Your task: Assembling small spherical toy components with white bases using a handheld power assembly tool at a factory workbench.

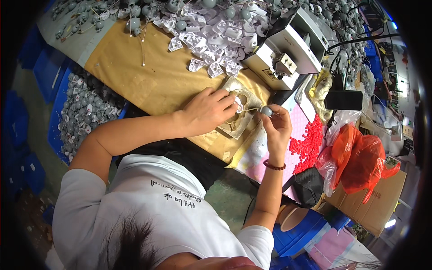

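Note:
A metal plate with a rounded recess [235, 125] lies on the brown-covered table in front of me. My left hand [208, 112] rests over its left side, fingers curled and pressed together on a small white plastic part [239, 104] in the recess; the fingers partly hide this part. In my right hand [278, 123], thumb and fingers pinch a grey ball-shaped part [266, 110], held just right of the plate. A thin pale wire [250, 109] runs from the grey part toward the white one.
Loose white plastic parts [216, 42] are heaped beyond my hands, with grey ball parts [133, 24] on wires. A white box-shaped device [274, 63] stands far right of the plate. Small red pieces [308, 143] lie at right, near red plastic bags [360, 157]. A blue bin [55, 126] of grey parts sits left.

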A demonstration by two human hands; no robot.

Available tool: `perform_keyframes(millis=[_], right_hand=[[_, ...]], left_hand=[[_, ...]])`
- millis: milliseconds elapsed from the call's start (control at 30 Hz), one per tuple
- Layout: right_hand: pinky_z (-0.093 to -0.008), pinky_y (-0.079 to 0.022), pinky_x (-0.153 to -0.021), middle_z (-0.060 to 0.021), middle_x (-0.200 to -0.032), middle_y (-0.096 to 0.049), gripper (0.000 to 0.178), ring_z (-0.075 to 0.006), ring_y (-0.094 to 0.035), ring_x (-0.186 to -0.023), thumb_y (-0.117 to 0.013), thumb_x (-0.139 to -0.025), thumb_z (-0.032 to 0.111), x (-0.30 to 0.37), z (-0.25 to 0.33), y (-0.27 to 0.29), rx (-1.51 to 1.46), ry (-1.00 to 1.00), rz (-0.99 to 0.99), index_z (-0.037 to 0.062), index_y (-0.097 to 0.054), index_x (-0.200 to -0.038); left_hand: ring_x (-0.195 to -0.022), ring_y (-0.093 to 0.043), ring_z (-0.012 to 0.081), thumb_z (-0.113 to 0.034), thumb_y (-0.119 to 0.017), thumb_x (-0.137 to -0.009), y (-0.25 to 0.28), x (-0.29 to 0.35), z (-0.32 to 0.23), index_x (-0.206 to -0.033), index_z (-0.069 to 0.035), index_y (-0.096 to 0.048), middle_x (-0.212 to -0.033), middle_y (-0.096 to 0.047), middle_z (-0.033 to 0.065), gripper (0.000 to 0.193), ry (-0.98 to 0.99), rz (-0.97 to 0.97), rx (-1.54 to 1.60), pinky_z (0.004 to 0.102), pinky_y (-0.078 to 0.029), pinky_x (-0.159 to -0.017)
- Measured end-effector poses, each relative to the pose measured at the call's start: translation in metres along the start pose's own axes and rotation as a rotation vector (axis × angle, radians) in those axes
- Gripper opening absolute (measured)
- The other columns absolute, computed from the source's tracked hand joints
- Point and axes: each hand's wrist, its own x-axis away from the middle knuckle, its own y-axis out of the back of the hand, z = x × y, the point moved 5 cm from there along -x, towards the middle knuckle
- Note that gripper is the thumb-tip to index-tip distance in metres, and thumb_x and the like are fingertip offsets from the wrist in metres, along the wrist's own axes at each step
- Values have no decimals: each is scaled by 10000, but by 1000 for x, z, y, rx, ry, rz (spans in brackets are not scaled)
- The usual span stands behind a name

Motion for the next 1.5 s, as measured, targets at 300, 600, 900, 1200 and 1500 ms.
perform_keyframes(millis=[300, 600, 900, 1200, 1500], right_hand=[[-303, -490, -882, -72, -1126, -521, 197, -178, -598, -1031, -624, -852, -138, -21, 15, -30, 527, 501, 24, 17, -587, -968], [-367, -564, -888, -116, -1145, -626, 370, -265, -659, -1032, -705, -811, -116, -19, 7, -47, -610, -213, 299, 23, -582, -1132], [-323, -501, -793, -84, -1033, -658, 403, -214, -590, -914, -807, -747, 23, -23, 23, -52, 613, 157, 182, 46, -670, -1126], [-310, -476, -742, -90, -1049, -596, 492, -201, -553, -858, -794, -743, 17, -27, 30, -49, 649, 290, 25, 45, -623, -1203], [-273, -483, -731, -113, -1116, -572, 505, -144, -561, -862, -670, -942, 171, -123, -23, 77, 431, -7, -427, -38, -471, -1357]], left_hand=[[-1115, -559, 237, -134, -574, -829, 1, -1, 2, -1122, -60, -651, -1185, -606, 69, 312, -24, -34, 30, 381, -475, -891], [-1132, -561, 252, -129, -591, -812, 3, -2, 6, -1032, -69, -652, -1176, -611, 81, 236, -27, 33, 113, 389, -478, -897], [-1111, -570, 249, -134, -744, -692, 0, -5, 13, -990, -91, -656, -1123, -612, 61, 313, -18, 19, 184, 387, -487, -881], [-982, -547, 270, -105, -704, -769, 1, -31, 10, -1031, -83, -603, -987, -567, 73, 281, 123, -83, 200, 394, -490, -829], [-956, -538, 291, -104, -703, -767, -1, -34, 11, -1029, -58, -606, -957, -558, 88, 283, 106, -9, 272, 393, -506, -790]])
